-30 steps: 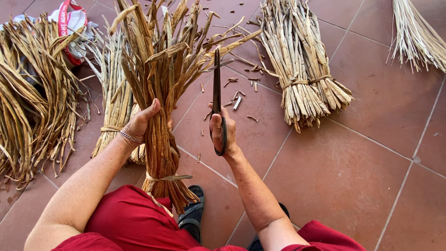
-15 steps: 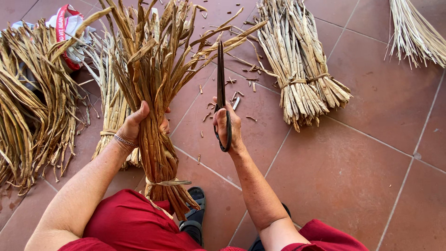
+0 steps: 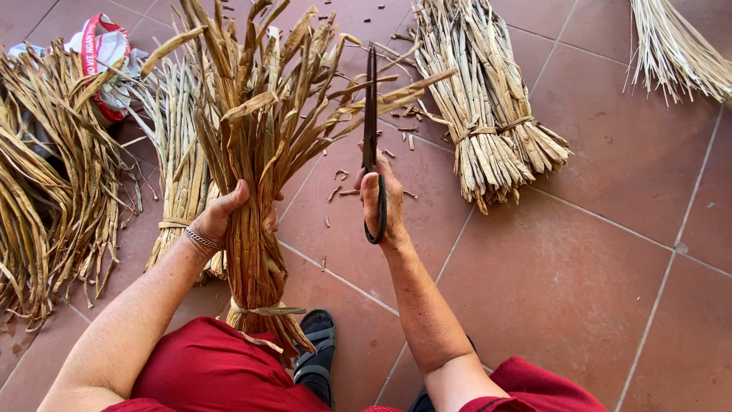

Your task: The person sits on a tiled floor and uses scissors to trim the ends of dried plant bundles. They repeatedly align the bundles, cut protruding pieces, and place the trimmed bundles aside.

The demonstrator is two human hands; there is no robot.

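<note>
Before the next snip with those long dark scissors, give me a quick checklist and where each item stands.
1. Left hand grips the upright bundle of dried brown leaf strips round its middle: ok.
2. Right hand holds the long dark metal scissors by the loop handle, blades pointing up: ok.
3. Blades closed or apart: cannot tell.
4. Left-hand fingers clear of the blades: ok, the scissors stand apart to the right.
5. Fibre tie near the bundle's base in place: ok.
6. Foot in the dark sandal lies below the bundle, away from the blades: ok.
</note>
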